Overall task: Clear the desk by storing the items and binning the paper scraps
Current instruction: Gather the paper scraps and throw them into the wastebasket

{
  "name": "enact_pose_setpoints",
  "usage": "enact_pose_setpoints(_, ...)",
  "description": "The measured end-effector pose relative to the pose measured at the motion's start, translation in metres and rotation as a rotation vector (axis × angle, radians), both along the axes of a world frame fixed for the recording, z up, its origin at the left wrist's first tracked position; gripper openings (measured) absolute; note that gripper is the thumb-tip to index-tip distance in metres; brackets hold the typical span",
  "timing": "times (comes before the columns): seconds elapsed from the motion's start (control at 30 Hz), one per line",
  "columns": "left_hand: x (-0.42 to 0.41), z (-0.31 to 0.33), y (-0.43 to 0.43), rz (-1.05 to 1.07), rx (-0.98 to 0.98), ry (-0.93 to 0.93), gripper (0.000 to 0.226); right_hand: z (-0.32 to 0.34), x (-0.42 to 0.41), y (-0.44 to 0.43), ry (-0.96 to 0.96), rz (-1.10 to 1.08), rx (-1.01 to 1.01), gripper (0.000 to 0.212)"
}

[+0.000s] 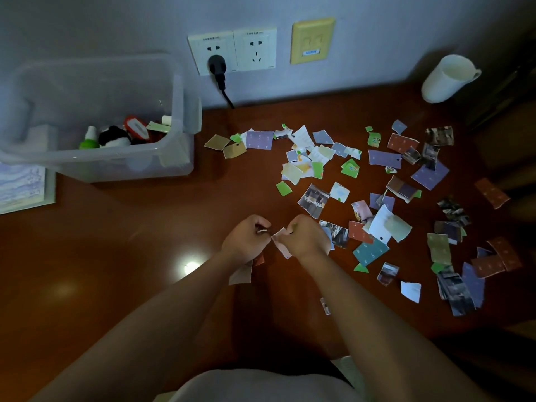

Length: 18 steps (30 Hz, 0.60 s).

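Fingers [261, 224]: curling tight on both hands, pinching one pale scrap [280, 242] between them, centre frame.
Left hand [246, 242]: gripping the scrap's left end; more paper [242, 274] is showing under its wrist.
Right hand [307, 239]: gripping the right end.
Loose scraps [384, 158]: lying scattered over the desk [145, 256], right half.
Box [116, 169]: sitting upper left, holding small items.

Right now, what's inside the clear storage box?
The clear storage box holds a green-based white bottle, a black-and-white item and a red-and-white item. Whatever lies lower is blurred by its frosted wall.
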<state>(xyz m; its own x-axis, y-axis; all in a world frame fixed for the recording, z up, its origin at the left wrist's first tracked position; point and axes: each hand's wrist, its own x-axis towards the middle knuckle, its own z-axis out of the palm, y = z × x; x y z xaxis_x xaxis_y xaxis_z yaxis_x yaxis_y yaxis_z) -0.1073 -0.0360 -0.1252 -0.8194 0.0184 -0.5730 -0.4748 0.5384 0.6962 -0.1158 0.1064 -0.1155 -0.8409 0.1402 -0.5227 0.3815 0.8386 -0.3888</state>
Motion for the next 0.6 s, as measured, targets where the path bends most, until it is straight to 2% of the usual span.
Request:
enact_pose_setpoints(0.07,0.001,0.000,0.001,-0.016,-0.015,0.010,0.021,-0.001,0.000,0.001,0.000,-0.006,-0.049,0.011)
enact_pose_setpoints(0.13,0.001,0.000,0.003,-0.013,-0.014,0.029,0.019,-0.001,0.001,0.001,-0.021,-0.072,-0.220,0.014)
enact_pose_setpoints(0.2,0.001,-0.001,0.006,0.016,-0.010,0.057,0.021,0.004,0.001,0.003,-0.056,-0.206,-0.436,0.018)
enact_pose_setpoints(0.33,-0.002,0.000,0.015,0.016,-0.008,0.052,0.014,0.016,-0.003,0.023,-0.173,-0.484,-0.666,0.003)
enact_pose_setpoints(0.5,-0.001,0.009,0.036,-0.176,-0.134,0.048,0.047,0.010,-0.008,0.054,-0.201,-0.822,-0.840,0.014)
enact_pose_setpoints(0.57,-0.001,0.008,0.045,-0.231,-0.199,0.079,0.055,0.009,-0.011,0.061,-0.229,-0.875,-0.853,0.017)
enact_pose_setpoints(0.6,0.000,0.006,0.050,-0.249,-0.225,0.094,0.058,0.009,-0.012,0.065,-0.233,-0.839,-0.795,0.015)
